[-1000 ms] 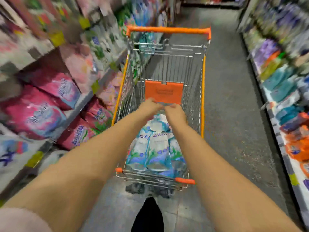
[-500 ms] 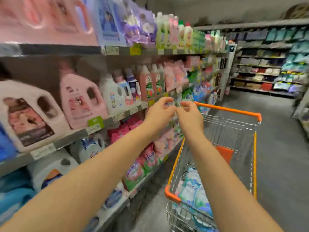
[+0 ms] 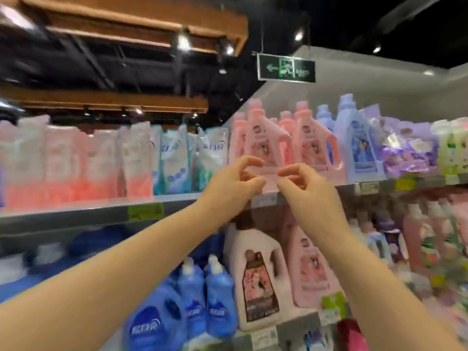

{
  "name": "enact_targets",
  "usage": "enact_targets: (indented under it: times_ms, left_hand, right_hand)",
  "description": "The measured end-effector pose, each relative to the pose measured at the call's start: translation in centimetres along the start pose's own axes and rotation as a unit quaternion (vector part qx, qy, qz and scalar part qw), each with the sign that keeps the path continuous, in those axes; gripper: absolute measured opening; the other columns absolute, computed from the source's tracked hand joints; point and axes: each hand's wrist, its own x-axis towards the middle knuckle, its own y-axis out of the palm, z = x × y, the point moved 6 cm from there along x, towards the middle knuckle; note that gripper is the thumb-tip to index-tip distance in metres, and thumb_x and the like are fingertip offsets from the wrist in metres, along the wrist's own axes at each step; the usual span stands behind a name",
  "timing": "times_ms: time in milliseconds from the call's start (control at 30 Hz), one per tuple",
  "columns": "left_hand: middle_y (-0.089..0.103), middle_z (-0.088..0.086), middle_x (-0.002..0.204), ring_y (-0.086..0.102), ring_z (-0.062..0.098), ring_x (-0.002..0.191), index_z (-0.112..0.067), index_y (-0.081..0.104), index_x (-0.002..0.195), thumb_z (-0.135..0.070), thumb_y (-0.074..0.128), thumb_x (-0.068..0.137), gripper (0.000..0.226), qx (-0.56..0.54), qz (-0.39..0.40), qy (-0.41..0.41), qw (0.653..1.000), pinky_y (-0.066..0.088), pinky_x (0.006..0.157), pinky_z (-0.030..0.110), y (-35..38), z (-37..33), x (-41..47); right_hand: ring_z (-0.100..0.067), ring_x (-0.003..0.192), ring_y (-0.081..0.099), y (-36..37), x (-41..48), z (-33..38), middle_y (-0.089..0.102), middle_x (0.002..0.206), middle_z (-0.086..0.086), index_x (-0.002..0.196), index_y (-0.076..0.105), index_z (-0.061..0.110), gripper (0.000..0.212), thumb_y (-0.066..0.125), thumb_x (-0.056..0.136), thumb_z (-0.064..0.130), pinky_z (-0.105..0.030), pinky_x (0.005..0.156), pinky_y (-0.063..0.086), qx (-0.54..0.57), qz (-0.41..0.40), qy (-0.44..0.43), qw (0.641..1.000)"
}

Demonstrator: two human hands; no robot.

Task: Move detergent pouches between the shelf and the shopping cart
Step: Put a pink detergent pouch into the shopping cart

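Detergent pouches stand in a row on the top shelf (image 3: 76, 217): pink-and-white pouches (image 3: 76, 163) at the left and blue-and-white pouches (image 3: 174, 160) next to them. Both my hands are raised side by side in front of this shelf's edge, to the right of the pouches. My left hand (image 3: 235, 184) and my right hand (image 3: 301, 184) have half-curled, spread fingers, their tips almost meeting. I see nothing held in either hand. They are in front of pink jugs (image 3: 266, 140). The shopping cart is out of view.
Lilac jugs (image 3: 354, 145) and purple packs (image 3: 407, 153) fill the top shelf to the right. On the shelf below stand blue bottles (image 3: 202, 300) and pale pink jugs (image 3: 255, 279). A green exit sign (image 3: 286, 70) hangs overhead.
My view swung up from the cart to the top shelf. Both hands left the pouches in the cart and rose to shelf height; their fingers have spread from a pinch.
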Motion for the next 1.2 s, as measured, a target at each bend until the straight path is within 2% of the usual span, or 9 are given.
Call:
enact_targets:
  times_ms: [133, 233, 367, 567, 767, 933, 1067, 1133, 1200]
  left_hand:
    - [0.070, 0.004, 0.092, 0.064, 0.012, 0.077, -0.034, 0.057, 0.096, -0.015, 0.057, 0.089, 0.020, 0.044, -0.039, -0.008, 0.998, 0.050, 0.077, 0.025, -6.2, 2.3, 3.0]
    - [0.069, 0.003, 0.091, 0.064, 0.012, 0.075, -0.025, 0.058, 0.104, -0.014, 0.059, 0.089, 0.018, 0.090, -0.064, -0.028, 0.993, 0.047, 0.064, 0.017, -9.8, 4.3, 4.8]
    - [0.066, -0.003, 0.083, 0.061, 0.006, 0.067, -0.023, 0.056, 0.108, -0.012, 0.058, 0.089, 0.022, 0.157, -0.116, -0.061, 0.979, 0.045, 0.058, 0.011, -14.4, 7.0, 6.5]
    - [0.067, -0.002, 0.099, 0.065, 0.015, 0.089, -0.027, 0.049, 0.123, -0.024, 0.059, 0.089, 0.036, 0.270, -0.160, -0.143, 0.939, 0.052, 0.081, 0.031, -19.7, 11.3, 7.8]
    - [0.057, -0.002, 0.123, 0.053, 0.010, 0.094, -0.030, 0.025, 0.143, -0.035, 0.062, 0.086, 0.068, 0.364, -0.078, -0.251, 0.893, 0.042, 0.083, 0.023, -22.9, 17.0, 8.9]
    - [0.050, -0.003, 0.112, 0.048, 0.006, 0.082, -0.027, 0.003, 0.148, -0.030, 0.067, 0.084, 0.090, 0.298, -0.070, -0.289, 0.907, 0.042, 0.084, 0.025, -25.3, 21.7, 11.6]
    - [0.042, -0.011, 0.096, 0.049, 0.007, 0.079, -0.023, -0.004, 0.148, -0.019, 0.067, 0.084, 0.096, 0.264, -0.083, -0.253, 0.927, 0.043, 0.052, 0.010, -26.2, 23.6, 14.1]
    - [0.043, -0.013, 0.090, 0.044, 0.000, 0.069, -0.019, -0.003, 0.147, -0.011, 0.067, 0.084, 0.094, 0.253, -0.086, -0.237, 0.934, 0.041, 0.041, 0.006, -26.6, 24.5, 15.0]
    - [0.051, -0.005, 0.116, 0.045, 0.003, 0.076, -0.020, -0.012, 0.147, -0.016, 0.069, 0.082, 0.104, 0.252, -0.081, -0.243, 0.933, 0.040, 0.043, 0.003, -27.1, 25.8, 15.7]
  right_hand:
    - [0.004, 0.074, 0.054, 5.4, 5.2, 2.1, 0.059, 0.078, 0.018, 0.092, 0.057, 0.030, 0.010, 0.055, 0.089, 0.020, -0.013, 0.063, 0.040, 0.004, 0.046, -0.064, 0.997]
    - [-0.007, 0.076, 0.056, 8.6, 8.9, 2.6, 0.059, 0.077, 0.016, 0.090, 0.059, 0.030, 0.010, 0.055, 0.089, 0.021, -0.025, 0.069, 0.043, 0.007, 0.083, -0.097, 0.992]
    - [-0.011, 0.077, 0.056, 13.7, 13.5, 2.7, 0.059, 0.082, 0.014, 0.097, 0.059, 0.029, 0.011, 0.053, 0.089, 0.024, -0.027, 0.068, 0.043, -0.002, 0.157, -0.134, 0.978]
    - [-0.003, 0.068, 0.054, 23.1, 17.3, 2.4, 0.057, 0.082, 0.013, 0.118, 0.051, 0.026, 0.027, 0.050, 0.091, 0.029, -0.021, 0.060, 0.041, -0.048, 0.275, -0.167, 0.946]
    - [-0.017, 0.096, 0.054, 30.6, 19.2, 0.9, 0.058, 0.122, -0.002, 0.137, 0.036, 0.023, 0.050, 0.052, 0.091, 0.034, -0.030, 0.081, 0.045, -0.150, 0.343, -0.169, 0.912]
    - [-0.016, 0.079, 0.051, 36.0, 21.0, 0.7, 0.057, 0.087, 0.000, 0.135, 0.039, 0.016, 0.051, 0.054, 0.091, 0.039, -0.022, 0.055, 0.036, -0.180, 0.402, -0.109, 0.891]
    - [-0.022, 0.114, 0.053, 39.0, 22.2, 1.4, 0.051, 0.134, -0.006, 0.144, 0.028, 0.015, 0.063, 0.053, 0.092, 0.040, -0.025, 0.083, 0.040, -0.150, 0.400, -0.093, 0.900]
    - [-0.022, 0.117, 0.052, 40.9, 22.6, 1.3, 0.049, 0.135, -0.008, 0.144, 0.026, 0.014, 0.066, 0.058, 0.090, 0.036, -0.024, 0.087, 0.040, -0.116, 0.403, -0.070, 0.905]
    - [-0.021, 0.109, 0.058, 43.1, 23.0, 0.6, 0.056, 0.127, -0.006, 0.141, 0.029, 0.015, 0.077, 0.068, 0.081, 0.041, -0.028, 0.092, 0.047, -0.098, 0.393, -0.040, 0.913]
